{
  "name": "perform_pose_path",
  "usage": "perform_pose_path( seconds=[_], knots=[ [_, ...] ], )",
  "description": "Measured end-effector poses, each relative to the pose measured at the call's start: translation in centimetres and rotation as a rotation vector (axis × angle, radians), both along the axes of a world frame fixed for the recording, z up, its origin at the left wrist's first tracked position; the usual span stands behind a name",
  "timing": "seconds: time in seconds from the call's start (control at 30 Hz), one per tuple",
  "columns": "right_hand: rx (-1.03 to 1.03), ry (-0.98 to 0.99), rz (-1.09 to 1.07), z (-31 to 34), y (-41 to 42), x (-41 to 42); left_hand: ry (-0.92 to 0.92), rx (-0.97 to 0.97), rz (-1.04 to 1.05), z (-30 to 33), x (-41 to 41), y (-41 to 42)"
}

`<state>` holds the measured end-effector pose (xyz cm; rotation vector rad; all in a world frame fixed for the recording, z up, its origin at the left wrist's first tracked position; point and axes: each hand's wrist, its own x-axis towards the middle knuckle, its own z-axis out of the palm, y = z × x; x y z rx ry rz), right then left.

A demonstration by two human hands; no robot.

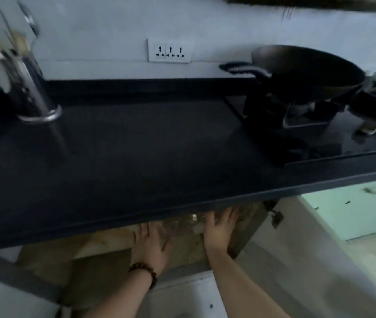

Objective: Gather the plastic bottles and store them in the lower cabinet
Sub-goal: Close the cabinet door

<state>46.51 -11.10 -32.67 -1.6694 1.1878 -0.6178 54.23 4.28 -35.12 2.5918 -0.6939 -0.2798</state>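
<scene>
Both arms reach down under the near lip of a smooth, dark counter (136, 152) into the open lower cabinet (104, 255), whose inside is stained brown and mottled. The left hand (151, 245), with a string of round brown beads (144, 271) at the wrist, lies flat with fingers spread and fairly straight, its tips hidden under the counter edge. The right hand (219, 228) is just to its right, fingers also stretched forward and splayed. Between and beyond the two hands sit blurred, clear, crinkly shapes, the bottles (189, 222), deep in the cabinet; both hands seem to press against them, though I cannot tell whether either truly grips one.

On the counter, a shiny metal cylinder (33, 92) stands at far left. At far right a black, rounded wok (308, 70) rests on a stove (297, 125). A white three-way socket (169, 51) is set in the pale wall. To the right, a mint-green drawer (354, 207) carries a metal handle.
</scene>
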Motion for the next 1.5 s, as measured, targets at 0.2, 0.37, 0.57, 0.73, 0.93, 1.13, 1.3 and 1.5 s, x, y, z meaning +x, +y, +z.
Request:
perform_pose_path(
  seconds=[0.2,0.37,0.57,0.73,0.93,1.13,1.3,1.5],
  knots=[
    [-0.082,0.241,0.337,9.4,5.8,-6.3,0.041,0.072,-0.011,10.3,-5.8,6.7],
    [-0.248,0.379,0.503,16.4,8.4,-10.3,0.017,0.002,0.07,18.4,-9.1,12.7],
    [-0.279,0.4,0.564,19.9,12.6,-11.7,0.0,-0.033,0.228,22.3,-10.6,19.2],
    [-0.292,0.43,0.57,20.6,17.2,-11.9,0.004,0.024,0.42,22.4,-10.8,26.9],
    [-0.329,0.468,0.597,19.6,23.5,-11.1,0.033,0.188,0.621,20.6,-10.0,37.4],
    [-0.33,0.52,0.657,18.0,28.2,-10.4,0.477,0.041,0.698,17.5,-9.5,43.6],
    [-0.321,0.524,0.646,17.5,29.7,-11.0,0.498,0.045,0.564,17.0,-10.5,43.4],
    [-0.3,0.555,0.58,17.5,28.4,-12.3,0.542,-0.091,0.389,17.3,-12.3,38.3]
  ],
)
